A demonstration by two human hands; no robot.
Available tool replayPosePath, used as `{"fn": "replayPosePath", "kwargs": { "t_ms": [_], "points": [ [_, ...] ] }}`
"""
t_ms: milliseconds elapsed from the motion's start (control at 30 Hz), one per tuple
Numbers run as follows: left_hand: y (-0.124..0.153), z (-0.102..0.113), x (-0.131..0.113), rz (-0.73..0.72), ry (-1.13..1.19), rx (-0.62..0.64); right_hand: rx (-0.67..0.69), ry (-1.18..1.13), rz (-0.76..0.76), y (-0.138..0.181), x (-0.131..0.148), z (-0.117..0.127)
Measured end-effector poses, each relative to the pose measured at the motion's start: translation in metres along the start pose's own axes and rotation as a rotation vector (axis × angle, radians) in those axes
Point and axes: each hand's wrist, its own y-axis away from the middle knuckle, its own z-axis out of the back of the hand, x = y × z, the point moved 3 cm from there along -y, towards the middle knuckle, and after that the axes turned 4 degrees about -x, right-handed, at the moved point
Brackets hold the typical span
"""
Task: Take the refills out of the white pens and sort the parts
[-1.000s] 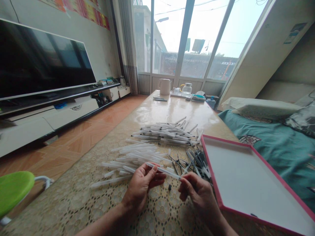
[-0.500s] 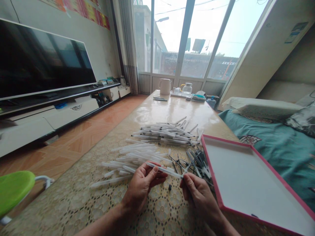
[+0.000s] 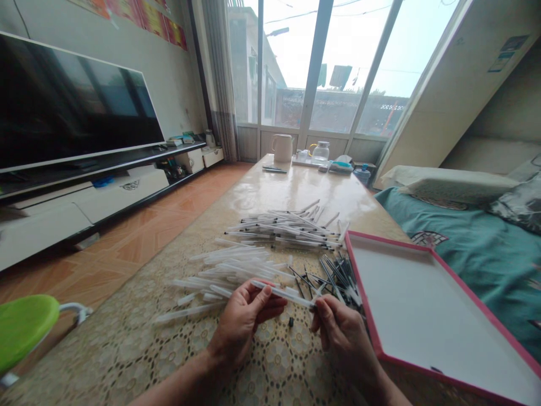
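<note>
A translucent white pen barrel lies across the space between my hands, sloping down to the right. My left hand is closed around its left part, thumb on top. My right hand pinches its right end, where a dark bit shows at the fingertips; its exact shape is hidden. Below the barrel, a small black cap sits on the patterned table. Loose clear barrels are heaped beyond my left hand. Thin black refills are piled beyond my right hand.
Farther back is a heap of white pens with black ends. A pink-rimmed white tray borders the right side. A jug and a glass pitcher stand at the far end. A green stool is at left.
Both hands keep their grip on the pen barrel, almost unmoved. The right fingertips have shifted very slightly at its end; the piles look the same.
</note>
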Motion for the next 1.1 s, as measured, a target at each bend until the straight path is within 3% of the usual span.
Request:
{"fn": "replayPosePath", "kwargs": {
  "t_ms": [133, 700, 867, 1100],
  "points": [
    [0.0000, 0.0001, 0.0001, 0.001, 0.001, -0.002, -0.020, 0.082, 0.070, 0.0000, 0.0023, 0.0007],
    [-0.0008, 0.0006, 0.0003, 0.012, 0.003, -0.037, 0.029, 0.018, 0.025, 0.0000, 0.0013, -0.0015],
    [-0.0011, 0.0009, 0.0010, 0.011, -0.001, -0.032, -0.030, 0.147, 0.141, 0.0005, 0.0072, 0.0014],
    [-0.0007, 0.0005, -0.0002, -0.005, 0.016, -0.044, 0.010, 0.035, 0.037, -0.0010, 0.0000, -0.0023]
  ]
}}
